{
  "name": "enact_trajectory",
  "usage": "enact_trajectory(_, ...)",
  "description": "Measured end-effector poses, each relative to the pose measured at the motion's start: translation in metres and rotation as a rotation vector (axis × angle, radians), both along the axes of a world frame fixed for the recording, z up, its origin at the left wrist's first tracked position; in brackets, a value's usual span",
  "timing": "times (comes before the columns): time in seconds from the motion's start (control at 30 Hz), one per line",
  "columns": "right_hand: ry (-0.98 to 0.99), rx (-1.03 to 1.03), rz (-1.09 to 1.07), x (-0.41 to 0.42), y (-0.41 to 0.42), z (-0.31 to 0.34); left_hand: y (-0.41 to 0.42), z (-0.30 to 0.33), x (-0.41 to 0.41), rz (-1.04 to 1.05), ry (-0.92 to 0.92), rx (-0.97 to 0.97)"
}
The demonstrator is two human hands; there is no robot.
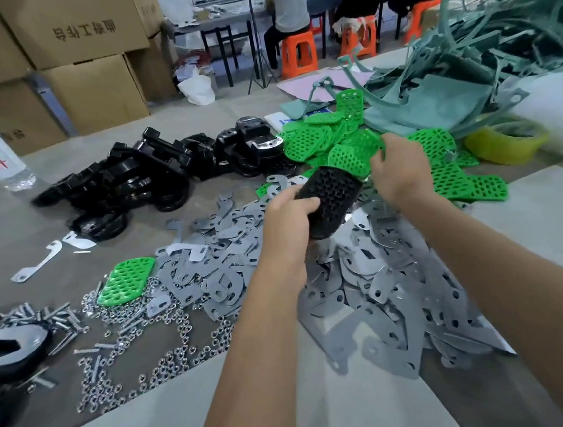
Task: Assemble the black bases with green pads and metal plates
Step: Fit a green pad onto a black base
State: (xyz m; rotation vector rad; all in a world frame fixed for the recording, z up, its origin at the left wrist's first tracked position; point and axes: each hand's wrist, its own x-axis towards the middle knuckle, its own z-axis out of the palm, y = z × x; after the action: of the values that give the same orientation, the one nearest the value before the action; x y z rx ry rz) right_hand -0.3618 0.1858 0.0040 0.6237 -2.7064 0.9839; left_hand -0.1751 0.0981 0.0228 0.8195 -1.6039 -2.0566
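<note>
Meanwhile, above a heap of metal plates (377, 293), the left hand (287, 233) grips a perforated black base (332, 198) while the right hand (401, 165) pinches a green pad (353, 156) at the pad pile's edge.

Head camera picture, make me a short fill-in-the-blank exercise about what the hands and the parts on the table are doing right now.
1. The left hand holds a perforated base whose colour is ____.
2. The right hand reaches into the pile of ____ pads.
3. Under both forearms lies a heap of grey metal ____.
4. The single green pad on the left lies beside scattered nuts and ____.

Missing words: black; green; plates; bolts
</note>
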Motion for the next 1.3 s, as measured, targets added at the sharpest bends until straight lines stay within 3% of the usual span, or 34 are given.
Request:
enact_trajectory(0.13, -0.162, -0.387, 0.087, 0.062, -0.005, 0.010, -0.017, -0.001, 0.037, 0.148, 0.050, 0.126)
enact_trajectory(0.2, -0.218, -0.563, 0.203, 0.099, -0.010, 0.013, -0.031, -0.010, 0.062, 0.257, 0.025, 0.011)
enact_trajectory(0.27, -0.468, -0.695, 0.432, 0.139, -0.022, 0.016, -0.047, -0.019, 0.091, 0.385, -0.042, -0.170)
enact_trajectory(0.33, -0.631, -0.671, 0.619, 0.173, -0.041, 0.015, -0.056, -0.021, 0.120, 0.483, -0.024, -0.245)
enact_trajectory(0.43, -0.686, -0.602, 0.765, 0.209, -0.064, 0.006, -0.065, -0.022, 0.158, 0.533, 0.022, -0.219)
enact_trajectory(0.53, -0.656, -0.607, 0.729, 0.228, -0.074, -0.008, -0.073, -0.024, 0.185, 0.521, 0.051, -0.095)
enact_trajectory(0.7, -0.651, -0.787, 0.659, 0.229, -0.073, -0.018, -0.078, -0.026, 0.191, 0.527, 0.121, 0.037)
enact_trajectory(0.93, -0.658, -0.780, 0.800, 0.238, -0.070, -0.017, -0.079, -0.032, 0.183, 0.494, 0.093, -0.038)
enact_trajectory(1.3, -0.549, -0.690, 0.849, 0.242, -0.073, -0.022, -0.082, -0.033, 0.181, 0.511, 0.094, -0.102)
